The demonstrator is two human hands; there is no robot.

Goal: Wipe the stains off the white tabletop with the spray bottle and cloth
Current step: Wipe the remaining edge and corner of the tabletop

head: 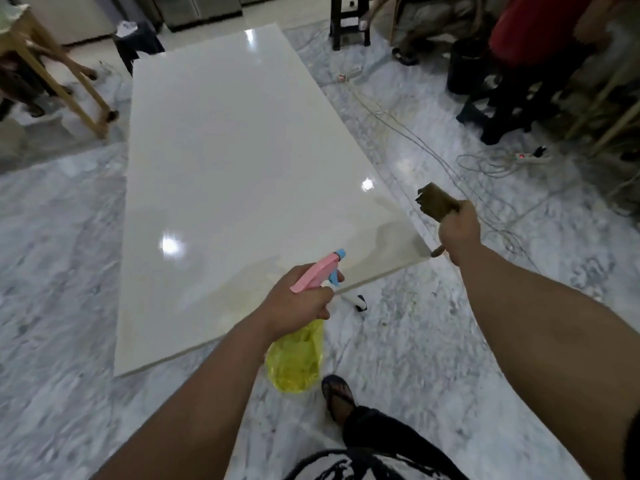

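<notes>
A long glossy white tabletop (228, 161) runs away from me, with a faint yellowish smear near its front right corner. My left hand (298, 303) grips a spray bottle (298, 355) with a yellow body and a pink and blue head, held over the table's near edge with the nozzle toward the table. My right hand (459, 233) holds a crumpled brown cloth (436, 201) in the air just beyond the table's front right corner, over the floor.
Grey marble floor surrounds the table. Loose white cables (485, 168) and a power strip (531, 157) lie on the right. Black stools (349, 22) and seated people are at the back right, a wooden frame (62, 77) at the back left. My sandalled foot (337, 396) stands near the table.
</notes>
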